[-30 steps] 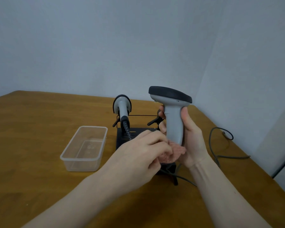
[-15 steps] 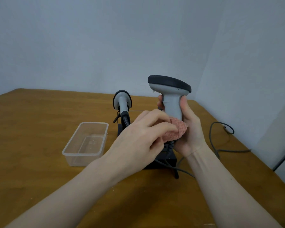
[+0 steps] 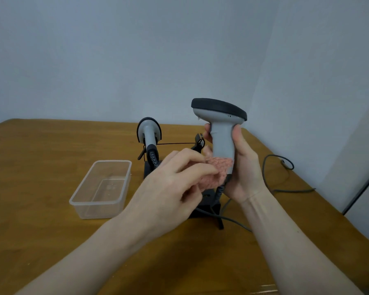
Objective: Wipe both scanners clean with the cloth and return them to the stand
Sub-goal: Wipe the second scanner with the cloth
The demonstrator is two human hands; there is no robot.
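Start from the bench [image 3: 41, 188], where the black stand [image 3: 202, 206] is your landmark: one scanner [image 3: 149, 133] sits in the stand's left cradle, its coiled cable running down, and a clear plastic tub [image 3: 102, 188] lies just left of the stand. Above the stand's right side, your right hand [image 3: 242, 167] is wrapped around the grey handle of the held scanner [image 3: 221, 126], keeping it upright. A second ago the pink cloth [image 3: 216, 172] was at the very foot of that handle — now your left hand [image 3: 170, 186], fingers curled and pinching the cloth, presses it against the handle's lower part. So the wipe looks underway on this scanner only, and its dark head seems untouched — the other one waits.
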